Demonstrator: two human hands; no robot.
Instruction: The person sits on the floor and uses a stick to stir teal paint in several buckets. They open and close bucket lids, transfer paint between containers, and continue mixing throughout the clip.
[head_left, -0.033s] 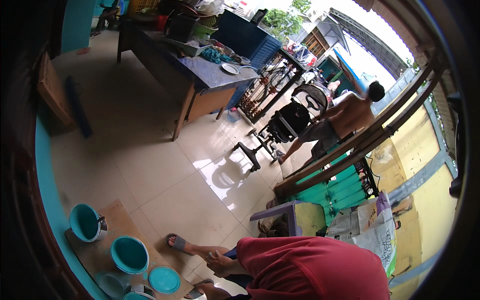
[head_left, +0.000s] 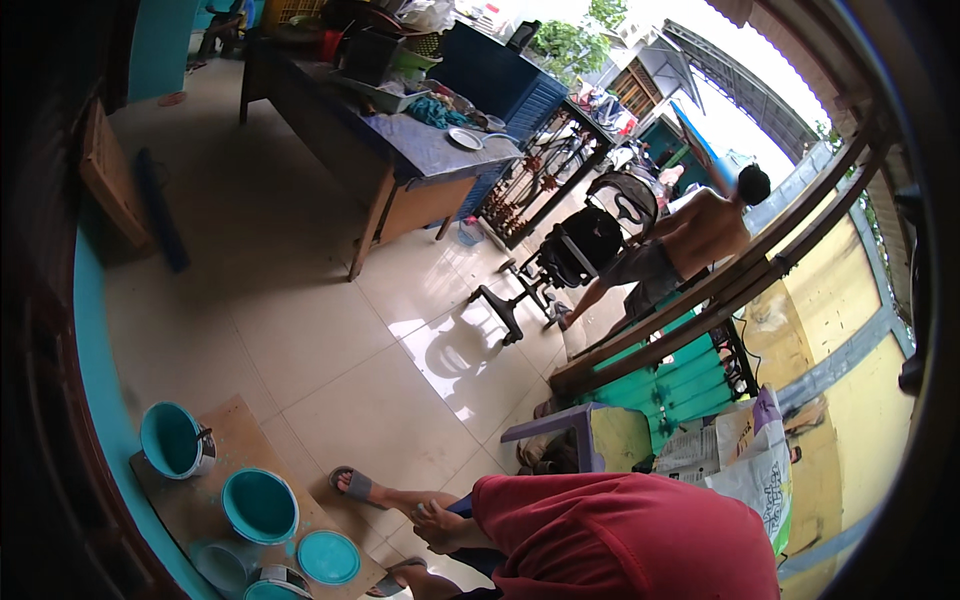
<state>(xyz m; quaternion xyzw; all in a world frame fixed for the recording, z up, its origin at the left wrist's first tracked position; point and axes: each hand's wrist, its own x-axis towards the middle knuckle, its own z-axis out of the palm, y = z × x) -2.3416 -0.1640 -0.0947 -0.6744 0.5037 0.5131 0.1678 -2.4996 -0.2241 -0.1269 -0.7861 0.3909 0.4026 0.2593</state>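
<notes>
My bare hands (head_left: 437, 524) lie close together at the bottom of the picture, just beyond the edge of a red shirt (head_left: 620, 540) that fills the lower right. They rest against my bent legs, below the dark blue shorts (head_left: 463, 506). On the hand that shows best, which I take for my right, the fingers are loosely bent and apart, with nothing seen in them. The other overlaps it or is hidden. One foot wears a grey sandal (head_left: 345, 482). Left of my legs, a board (head_left: 222, 425) carries teal paint buckets (head_left: 258, 505) and a round teal lid (head_left: 328, 557).
A shirtless person (head_left: 695, 245) stands by a black stroller (head_left: 583, 245) near the wooden rail (head_left: 700, 295). A cluttered table (head_left: 400, 140) stands farther back. Nearer are a purple-edged stool (head_left: 615, 435) and a paper-like sack (head_left: 765, 470).
The view has shifted very slightly. My hands, the stroller and the other person stay much as they were.
</notes>
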